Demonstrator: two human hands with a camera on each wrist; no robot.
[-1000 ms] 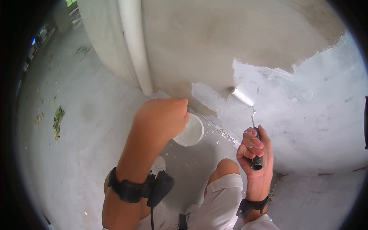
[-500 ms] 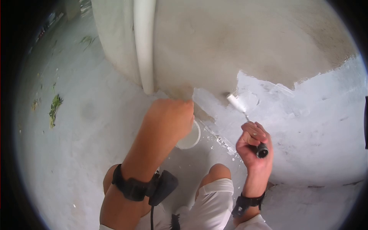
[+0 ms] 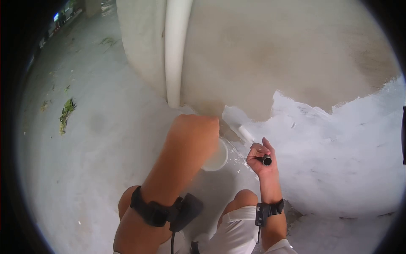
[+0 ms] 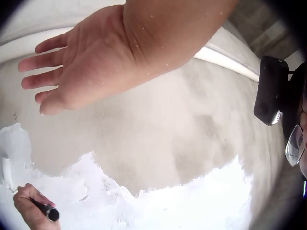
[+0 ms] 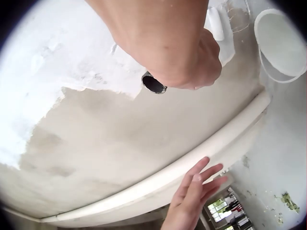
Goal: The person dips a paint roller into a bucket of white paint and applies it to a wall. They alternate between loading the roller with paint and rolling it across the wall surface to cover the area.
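Note:
My right hand [image 3: 262, 161] grips the black handle [image 3: 267, 160] of a small paint roller, its white sleeve [image 3: 245, 133] low on the wall by the edge of the white coat. In the right wrist view the roller sleeve [image 5: 216, 24] shows beyond the right hand [image 5: 192, 62]. My left hand [image 3: 196, 131] hangs in the air, partly over the white bucket [image 3: 218, 156]. The left wrist view shows that hand [image 4: 81, 67] with fingers spread and nothing held. White paint [image 3: 321, 156] covers the lower wall under bare grey-brown plaster [image 3: 262, 55].
A white pipe [image 3: 175, 55] runs down the wall to the floor, left of the plaster. Wilted green leaves [image 3: 67, 114] lie on the grey floor [image 3: 105, 169]. My bent knee [image 3: 245, 199] is below the bucket. Paint splatters dot the floor along the wall's foot.
The roller and right hand have moved left and down along the wall, closer to the bucket. My left hand stays raised, shifted slightly right in view. The head view has shifted too.

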